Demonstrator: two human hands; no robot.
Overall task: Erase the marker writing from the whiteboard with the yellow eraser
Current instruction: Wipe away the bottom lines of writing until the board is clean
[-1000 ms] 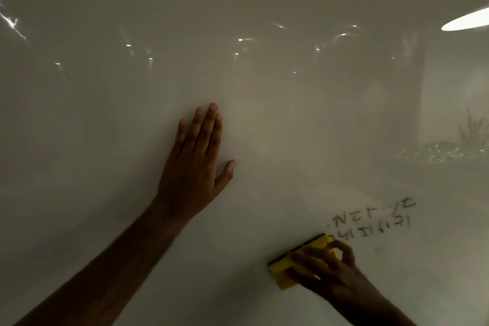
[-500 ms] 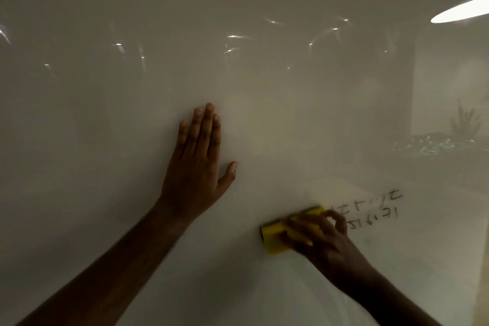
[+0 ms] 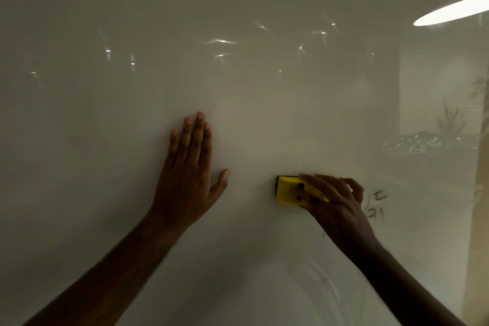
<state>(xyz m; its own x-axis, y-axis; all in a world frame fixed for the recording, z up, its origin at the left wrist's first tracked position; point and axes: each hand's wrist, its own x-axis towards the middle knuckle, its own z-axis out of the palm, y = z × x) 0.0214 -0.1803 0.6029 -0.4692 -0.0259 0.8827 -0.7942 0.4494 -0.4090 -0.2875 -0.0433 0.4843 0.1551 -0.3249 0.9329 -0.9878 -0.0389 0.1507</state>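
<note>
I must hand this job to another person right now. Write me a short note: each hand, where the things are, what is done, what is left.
Left hand: flat on the whiteboard, fingers straight, holding nothing.
Right hand: its grip is on the yellow eraser, pressing it against the board.
Writing: a few marker strokes show just right of the right hand, in two short rows.
Done: the board left of the eraser shows no marks.
Left: wipe the eraser to the right over those last strokes.
</note>
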